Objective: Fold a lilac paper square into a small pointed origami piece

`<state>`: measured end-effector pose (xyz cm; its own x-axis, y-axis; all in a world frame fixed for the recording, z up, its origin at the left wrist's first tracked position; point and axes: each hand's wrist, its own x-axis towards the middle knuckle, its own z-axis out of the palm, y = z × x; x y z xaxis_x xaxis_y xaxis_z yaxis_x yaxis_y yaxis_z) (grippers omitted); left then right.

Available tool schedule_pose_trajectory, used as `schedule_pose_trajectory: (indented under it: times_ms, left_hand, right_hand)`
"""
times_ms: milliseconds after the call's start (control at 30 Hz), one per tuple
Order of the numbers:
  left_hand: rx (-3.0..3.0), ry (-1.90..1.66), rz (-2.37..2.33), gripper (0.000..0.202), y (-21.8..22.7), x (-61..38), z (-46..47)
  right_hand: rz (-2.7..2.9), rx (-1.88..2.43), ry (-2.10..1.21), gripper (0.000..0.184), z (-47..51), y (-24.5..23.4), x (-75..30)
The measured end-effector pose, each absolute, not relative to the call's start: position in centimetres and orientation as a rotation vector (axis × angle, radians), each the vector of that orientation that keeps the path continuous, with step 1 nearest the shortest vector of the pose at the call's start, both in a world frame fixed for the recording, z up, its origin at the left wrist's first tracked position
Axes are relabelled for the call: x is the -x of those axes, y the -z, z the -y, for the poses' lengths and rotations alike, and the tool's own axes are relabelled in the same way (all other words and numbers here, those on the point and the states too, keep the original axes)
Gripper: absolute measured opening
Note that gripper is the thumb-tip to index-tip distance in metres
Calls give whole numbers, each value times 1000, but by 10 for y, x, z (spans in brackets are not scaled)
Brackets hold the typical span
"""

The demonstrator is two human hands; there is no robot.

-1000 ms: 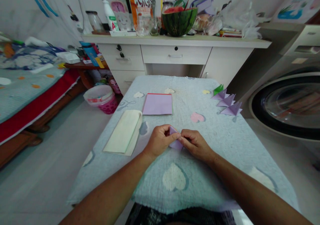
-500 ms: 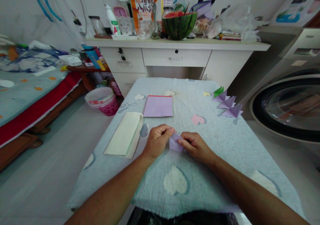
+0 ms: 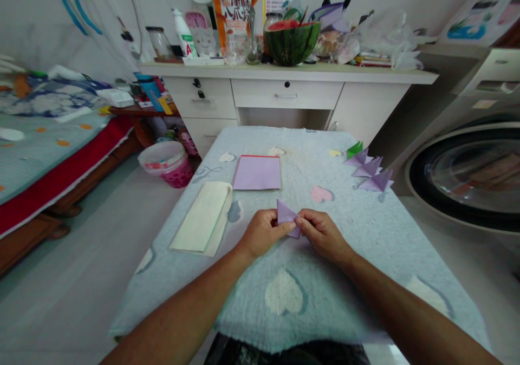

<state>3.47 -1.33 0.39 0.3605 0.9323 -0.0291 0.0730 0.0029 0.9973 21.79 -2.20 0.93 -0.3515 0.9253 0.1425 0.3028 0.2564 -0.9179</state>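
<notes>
Between my two hands is a small folded piece of purple origami paper (image 3: 286, 213), with one pointed corner sticking up. My left hand (image 3: 266, 232) pinches its left and lower part, thumb across the front. My right hand (image 3: 320, 232) grips its right edge between thumb and fingers. Beyond my hands lies a square stack of purple paper (image 3: 257, 173) with a red edge at its back. Left of my left hand rests a folded cream sheet (image 3: 201, 219). Several folded purple paper pieces (image 3: 376, 181) and a green one (image 3: 355, 149) stand at the table's far right.
A pale blue cloth with hearts covers the table (image 3: 325, 294). Behind it is a white cabinet (image 3: 286, 93) bearing a cut watermelon (image 3: 290, 43), an orange bag and jars. A washing machine (image 3: 467, 154) stands right; a pink bin (image 3: 174, 164) and a bed (image 3: 60, 154) are left.
The purple paper has turned so that a point now rises above my fingers. My left thumb has moved down across its front, and my right fingers have shifted along its right edge.
</notes>
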Motion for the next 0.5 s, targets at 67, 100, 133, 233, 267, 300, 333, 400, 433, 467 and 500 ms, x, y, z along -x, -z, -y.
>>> schedule_pose_trajectory:
  times_ms: [67,100,133,233,267,300,333,400,433,467,500]
  left_hand:
    - [-1435,-885,-982,28,-3,-34,13]
    - [-1444,-887,-971,29,-2,-33,14]
    - [-1452,-887,-958,28,-2,-32,14]
    - [-1456,-880,-926,28,-3,-30,14]
    - [-1450,-877,-923,28,-3,-30,15]
    - [-1440,-876,-922,28,-3,-30,15]
    - [-1429,-876,-922,28,-2,-30,15]
    - [-1415,-883,-916,29,-1,-30,14]
    - [-1412,-886,-907,28,-1,-30,14]
    - [-1409,-889,-899,29,0,-30,13]
    - [-1408,-886,-891,29,1,-30,13]
  right_hand:
    - [1803,1109,-1135,35,22,-9,-217]
    - [1797,1095,-1162,34,22,-8,-217]
    - [1786,1079,-1189,34,22,-8,-217]
    - [1744,1032,-1248,32,21,-7,-217]
    - [1733,1019,-1255,33,21,-8,-217]
    - [1725,1009,-1259,33,20,-9,-218]
    - [1719,1001,-1264,34,20,-10,-219]
    - [1709,995,-1294,35,20,-12,-221]
    - [1703,995,-1318,36,19,-13,-222]
    - [1698,994,-1345,36,19,-13,-223]
    - [1696,994,-1372,36,19,-13,-224]
